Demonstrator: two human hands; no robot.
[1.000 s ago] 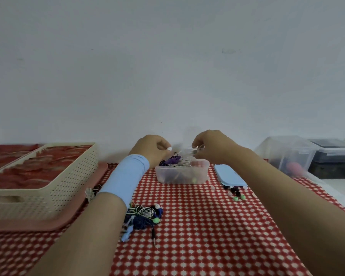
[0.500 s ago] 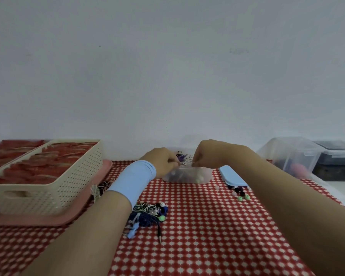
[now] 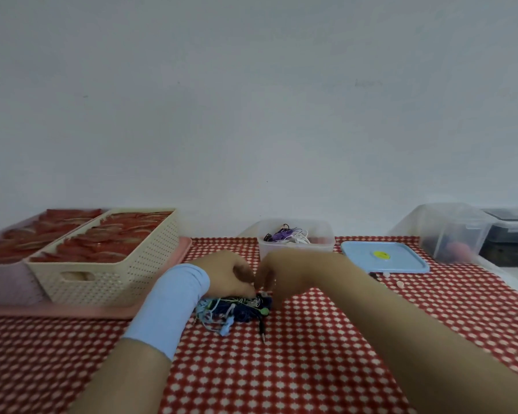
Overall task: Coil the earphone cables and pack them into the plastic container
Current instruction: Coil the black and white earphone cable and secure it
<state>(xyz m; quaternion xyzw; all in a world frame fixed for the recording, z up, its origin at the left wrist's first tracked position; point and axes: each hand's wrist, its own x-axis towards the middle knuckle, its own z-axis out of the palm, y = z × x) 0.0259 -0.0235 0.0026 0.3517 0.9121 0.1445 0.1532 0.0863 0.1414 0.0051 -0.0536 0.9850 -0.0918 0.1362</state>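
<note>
On the red checked tabletop (image 3: 311, 369), two hands meet over a tangled pile of earphone cables (image 3: 237, 309). The left hand (image 3: 226, 273) and right hand (image 3: 284, 274) curl down onto its top, but blur hides whether either pinches a cable. Behind them the plastic container (image 3: 320, 246) stands open, holding purple and white coils (image 3: 284, 236). Its blue lid (image 3: 401, 259) lies just beside it.
</note>
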